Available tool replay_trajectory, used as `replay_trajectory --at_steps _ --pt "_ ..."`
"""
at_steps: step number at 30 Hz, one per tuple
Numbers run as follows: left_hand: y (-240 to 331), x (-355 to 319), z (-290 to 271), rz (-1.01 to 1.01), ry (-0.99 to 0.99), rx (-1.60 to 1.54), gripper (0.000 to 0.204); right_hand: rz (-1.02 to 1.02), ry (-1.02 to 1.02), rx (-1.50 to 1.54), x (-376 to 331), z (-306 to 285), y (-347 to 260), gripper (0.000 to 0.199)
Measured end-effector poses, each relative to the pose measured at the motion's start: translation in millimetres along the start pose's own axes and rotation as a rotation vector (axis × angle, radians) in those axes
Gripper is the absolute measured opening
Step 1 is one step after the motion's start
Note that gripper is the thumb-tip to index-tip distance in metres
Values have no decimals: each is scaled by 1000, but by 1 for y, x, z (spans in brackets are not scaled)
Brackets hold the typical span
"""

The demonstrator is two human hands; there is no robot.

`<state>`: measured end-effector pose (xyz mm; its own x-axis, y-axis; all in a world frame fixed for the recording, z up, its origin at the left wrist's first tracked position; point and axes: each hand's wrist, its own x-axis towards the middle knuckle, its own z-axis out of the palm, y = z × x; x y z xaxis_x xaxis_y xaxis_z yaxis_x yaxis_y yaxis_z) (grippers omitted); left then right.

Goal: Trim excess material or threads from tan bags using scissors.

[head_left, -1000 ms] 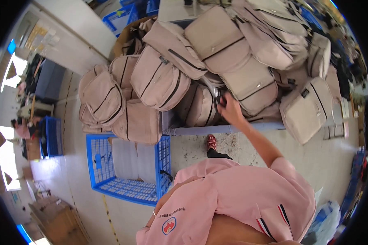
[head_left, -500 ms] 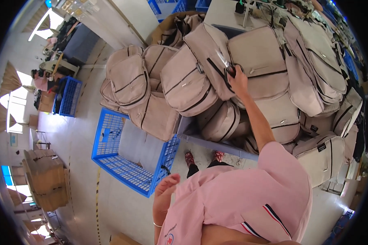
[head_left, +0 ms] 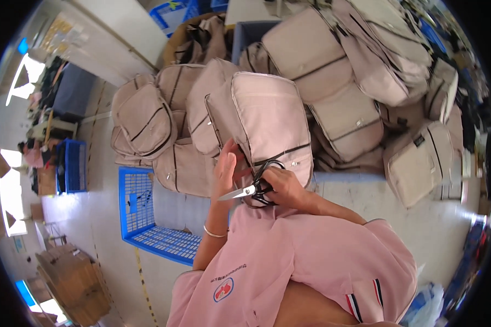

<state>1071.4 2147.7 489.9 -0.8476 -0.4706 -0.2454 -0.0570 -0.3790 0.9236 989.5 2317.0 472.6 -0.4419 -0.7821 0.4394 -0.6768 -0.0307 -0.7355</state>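
A pair of scissors [head_left: 245, 192] with black handles is in my right hand [head_left: 285, 187], its blades pointing left toward my left wrist. Right in front of me stands a beige-pink backpack [head_left: 271, 117] with dark zip lines. My right hand is against its lower end, and whether it also grips the fabric is hidden. Beside the bag's left edge is my left hand [head_left: 225, 173], fingers stretched and raised; I cannot tell whether they press on the bag.
More beige backpacks [head_left: 144, 120] pile up to the left and right [head_left: 346, 117], several over a grey bin [head_left: 333, 177]. A blue plastic crate [head_left: 163, 240] stands on the floor at my left. Stacked cardboard [head_left: 73, 283] lies farther left.
My right hand has come back from the pile toward my body with the scissors. A backpack now stands close before me. My left hand has risen to its side.
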Motion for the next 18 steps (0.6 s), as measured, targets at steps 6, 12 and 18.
replay_trajectory --at_steps 6,12,18 --pt "9 24 -2 64 -87 581 72 157 60 -85 -10 18 -26 39" --pt "43 1 -12 429 -188 825 53 48 -3 -161 -7 38 -69 39" --pt "41 -19 -75 380 -257 451 41 -1 -69 -151 3 76 -100 45"
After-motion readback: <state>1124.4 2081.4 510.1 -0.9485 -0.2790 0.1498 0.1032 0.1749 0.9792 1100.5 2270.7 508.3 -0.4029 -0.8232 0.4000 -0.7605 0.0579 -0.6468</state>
